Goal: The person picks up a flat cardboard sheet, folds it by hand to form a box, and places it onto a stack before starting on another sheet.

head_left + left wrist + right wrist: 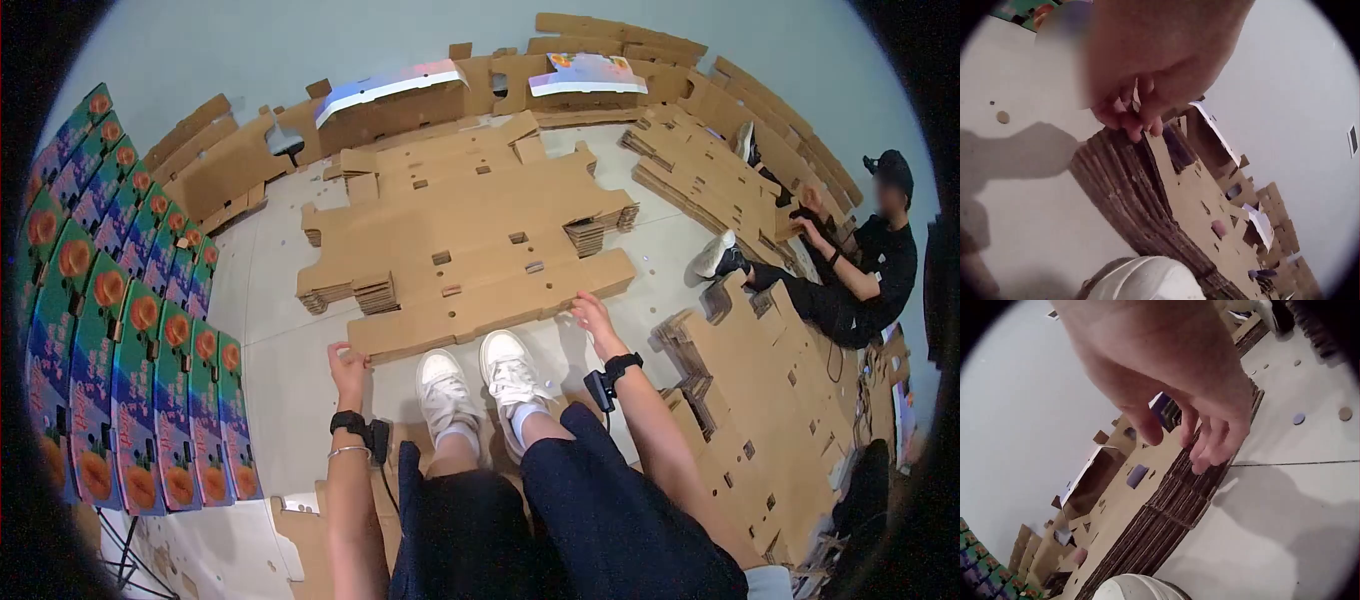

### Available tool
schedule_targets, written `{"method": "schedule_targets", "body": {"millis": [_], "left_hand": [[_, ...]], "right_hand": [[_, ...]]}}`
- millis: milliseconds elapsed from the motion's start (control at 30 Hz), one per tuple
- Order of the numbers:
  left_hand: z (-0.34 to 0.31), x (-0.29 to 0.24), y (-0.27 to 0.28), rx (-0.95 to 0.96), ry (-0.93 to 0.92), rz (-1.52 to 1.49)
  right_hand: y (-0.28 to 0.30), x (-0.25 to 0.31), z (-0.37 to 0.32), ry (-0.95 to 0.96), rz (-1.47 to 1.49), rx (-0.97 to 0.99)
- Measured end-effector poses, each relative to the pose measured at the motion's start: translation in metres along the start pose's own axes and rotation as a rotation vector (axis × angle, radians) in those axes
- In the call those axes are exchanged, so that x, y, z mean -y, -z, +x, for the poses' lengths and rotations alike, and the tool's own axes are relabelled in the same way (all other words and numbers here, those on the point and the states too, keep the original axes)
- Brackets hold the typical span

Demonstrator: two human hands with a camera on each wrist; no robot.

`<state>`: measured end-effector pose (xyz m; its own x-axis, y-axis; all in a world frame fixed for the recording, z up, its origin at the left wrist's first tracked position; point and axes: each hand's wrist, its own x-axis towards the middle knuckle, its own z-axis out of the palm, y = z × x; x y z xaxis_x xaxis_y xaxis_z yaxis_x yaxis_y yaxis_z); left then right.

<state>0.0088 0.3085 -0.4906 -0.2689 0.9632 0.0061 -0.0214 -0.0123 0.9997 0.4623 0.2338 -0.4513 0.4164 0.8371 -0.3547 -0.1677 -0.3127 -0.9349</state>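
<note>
Bare-armed, a person in dark clothing [620, 490] reaches past white shoes [447, 385] at the lower centre of the frame, the left hand [350, 366] at the near left corner of a notched cardboard stack [490, 312] and the right hand [595, 320] at its near right edge. The left fingers bunch at the corner, though whether they are clamped on it cannot be told; the right fingers bend loosely against the layered side, thumb apart. The stack fills the centre of the frame on a pale floor [262, 310]. Printed panels [140, 330] bearing peach-coloured fruit rise at left, more cardboard [770, 440] lies at lower right, and a seated person in black [878, 265] occupies the right edge. Upright cardboard [395, 115] lines the wall at the top.
</note>
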Motion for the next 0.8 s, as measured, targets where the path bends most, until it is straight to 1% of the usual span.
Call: {"method": "schedule_targets", "body": {"millis": [33, 100, 133, 167, 200, 233, 267, 300, 333, 367, 400, 433, 467, 500, 533, 567, 600, 633, 667, 700, 733, 767, 800], "left_hand": [[-0.003, -0.005, 0.002, 0.000, 0.001, 0.001], [-0.006, -0.011, 0.007, -0.003, 0.070, 0.300], [-0.006, -0.011, 0.008, -0.004, 0.070, 0.297], [-0.008, -0.011, 0.013, 0.077, 0.089, 0.519], [-0.009, -0.010, 0.019, 0.157, 0.108, 0.744], [-0.015, -0.014, 0.022, 0.151, 0.106, 0.744], [-0.022, -0.017, 0.024, 0.191, -0.023, 0.905], [-0.028, -0.019, 0.026, 0.228, -0.155, 1.061], [-0.031, -0.022, 0.028, 0.217, -0.161, 1.057], [-0.033, -0.026, 0.029, 0.282, 0.068, 0.718], [-0.036, -0.028, 0.030, 0.343, 0.285, 0.372], [-0.037, -0.021, 0.034, 0.341, 0.273, 0.368], [-0.039, -0.014, 0.035, 0.337, 0.291, 0.254], [-0.040, -0.011, 0.040, 0.333, 0.308, 0.140], [-0.048, -0.018, 0.040, 0.336, 0.300, 0.145], [-0.051, -0.022, 0.045, 0.330, 0.287, 0.142], [-0.054, -0.025, 0.050, 0.409, 0.320, 0.189], [-0.056, -0.029, 0.054, 0.490, 0.349, 0.238], [-0.058, -0.026, 0.057, 0.453, 0.340, 0.223], [-0.060, -0.033, 0.061, 0.449, 0.319, 0.222], [-0.060, -0.043, 0.065, 0.449, 0.313, 0.206], [-0.059, -0.055, 0.071, 0.447, 0.304, 0.193], [-0.059, -0.076, 0.082, 0.438, 0.279, 0.197]], "right_hand": [[0.000, -0.001, 0.000, 0.032, 0.034, 0.008], [-0.001, -0.006, 0.000, 0.047, -0.018, 0.008], [-0.001, -0.007, 0.000, 0.064, -0.072, 0.007], [0.001, -0.013, 0.005, 0.068, -0.076, 0.011], [0.006, -0.029, 0.018, 0.188, -0.253, 0.073], [0.009, -0.032, 0.022, 0.310, -0.428, 0.133], [0.014, -0.032, 0.027, 0.316, -0.427, 0.138], [0.017, -0.021, 0.025, 0.209, -0.600, 0.186], [0.017, -0.009, 0.024, 0.101, -0.773, 0.230], [0.016, 0.002, 0.025, 0.112, -0.773, 0.229], [0.014, 0.017, 0.023, 0.217, -1.131, 0.251], [0.008, 0.040, 0.015, 0.325, -1.488, 0.263], [-0.002, 0.061, 0.005, 0.446, -1.652, 0.238], [-0.015, 0.075, 0.014, 0.562, -1.589, 0.337], [-0.028, 0.090, 0.022, 0.677, -1.522, 0.436], [-0.055, 0.130, -0.010, 0.723, -1.436, 0.467], [-0.089, 0.167, -0.049, 0.767, -1.349, 0.497], [-0.119, 0.169, -0.043, 0.892, -1.250, 0.553], [-0.151, 0.203, -0.109, 0.969, -1.165, 0.596], [-0.189, 0.200, -0.127, 1.087, -1.415, 0.608], [-0.208, 0.207, -0.195, 1.258, -1.527, 0.800], [-0.213, 0.186, -0.237, 1.194, -1.477, 1.080], [-0.217, 0.166, -0.280, 1.073, -1.415, 1.357]]}}
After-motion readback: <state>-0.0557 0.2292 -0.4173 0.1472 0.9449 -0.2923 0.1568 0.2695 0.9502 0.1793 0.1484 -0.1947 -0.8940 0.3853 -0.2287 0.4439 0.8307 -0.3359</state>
